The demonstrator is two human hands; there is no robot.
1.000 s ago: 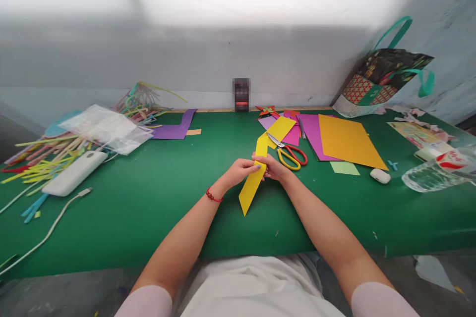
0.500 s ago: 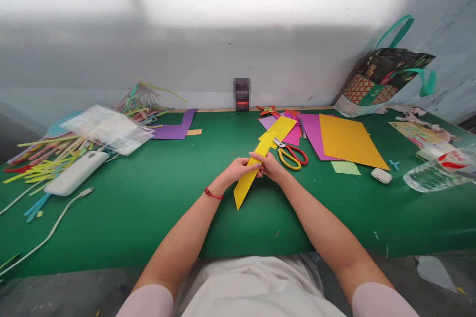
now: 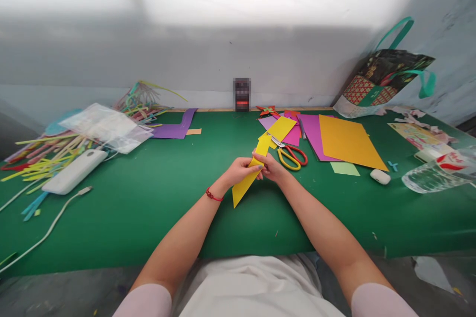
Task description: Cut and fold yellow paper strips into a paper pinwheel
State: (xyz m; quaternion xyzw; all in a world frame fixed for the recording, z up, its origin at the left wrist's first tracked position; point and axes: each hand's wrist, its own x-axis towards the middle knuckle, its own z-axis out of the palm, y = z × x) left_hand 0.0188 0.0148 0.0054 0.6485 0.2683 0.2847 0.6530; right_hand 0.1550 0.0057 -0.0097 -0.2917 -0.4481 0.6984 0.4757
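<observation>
Both my hands grip a long, slanted strip of yellow paper [image 3: 243, 186] above the green table [image 3: 167, 223]. My left hand [image 3: 240, 171] pinches it from the left, with the thumb lying across the front. From the right, my right hand [image 3: 272, 167] holds it at the middle, its fingers partly behind the paper. The strip's lower end comes to a point toward me. Just beyond my right hand lie scissors [image 3: 292, 157] with one yellow and one red handle. More yellow paper [image 3: 283, 129] rests beside them on pink sheets.
At right are an orange sheet [image 3: 351, 141], an earphone case [image 3: 380, 177], a plastic bottle [image 3: 427, 176] and a patterned bag [image 3: 375, 84]. To the left lie a white power bank [image 3: 76, 172], a cable [image 3: 55, 223], purple paper [image 3: 173, 131] and many coloured strips [image 3: 40, 171].
The upper part of the yellow strip has shifted and looks shorter above my hands, so more of the scissor blades shows. My hands have barely moved and still hold the paper.
</observation>
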